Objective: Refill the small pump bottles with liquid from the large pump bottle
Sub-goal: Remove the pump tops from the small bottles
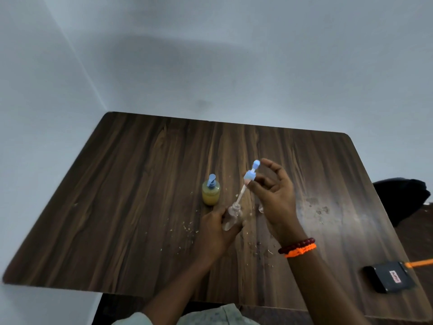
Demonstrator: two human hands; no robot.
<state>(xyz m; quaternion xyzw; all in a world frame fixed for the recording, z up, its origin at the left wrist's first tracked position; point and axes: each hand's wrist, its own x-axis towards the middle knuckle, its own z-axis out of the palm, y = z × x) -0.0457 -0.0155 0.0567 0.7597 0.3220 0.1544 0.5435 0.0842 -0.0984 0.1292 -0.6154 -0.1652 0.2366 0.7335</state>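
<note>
A large bottle [211, 193] of yellow liquid with a blue pump stands upright near the middle of the wooden table [131, 188]. My left hand [214, 233] grips a small clear bottle [232, 215], tilted, just right of the large one. My right hand [273, 195] pinches a blue pump head [251, 172] above it; the pump's white tube [241, 194] slants down with its tip at the small bottle's open neck. Behind my right hand a bit of another clear object [261, 209] shows, mostly hidden.
A black box [390, 276] with an orange cord lies at the table's right front edge. Crumbs and smears are scattered around the hands and to the right. A dark chair [401, 198] stands off the right side. Walls close in behind and to the left.
</note>
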